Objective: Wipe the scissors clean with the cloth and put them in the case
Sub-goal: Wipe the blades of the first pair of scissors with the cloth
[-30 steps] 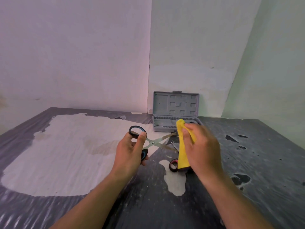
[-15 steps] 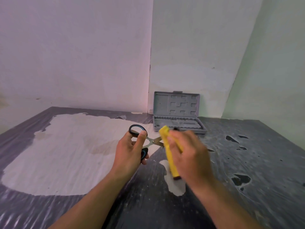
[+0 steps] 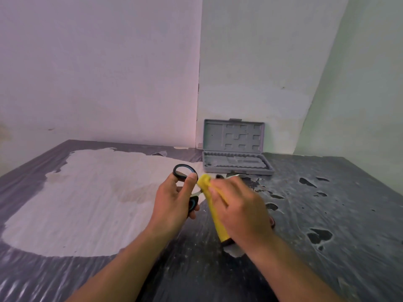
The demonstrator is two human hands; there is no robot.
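The fingers (image 3: 218,188) of the right hand (image 3: 242,210) are curled round a folded bright yellow cloth (image 3: 214,211) at the centre of the frame, pinching it over the blades of the black-handled steel scissors (image 3: 185,173), so most of the metal is hidden beneath the fabric; only a blurred sliver of what may be a blade tip shows just above the knuckles. The left hand (image 3: 174,203), just left of centre, grips the handles, thumb laid across the upper loop and the other fingers wrapped about the lower one, holding the tool clear of the table (image 3: 327,214). The step in hand looks to be the wiping itself, with the cloth close up against the pivot. Stowing has not begun: the grey moulded plastic case (image 3: 236,158) sits open against the wall, above and right of the hands, lid upright. The next move probably calls for drawing the cloth out along the blades towards the tips, keeping fingertips off the edges, then closing the blades before carrying them to the tray.
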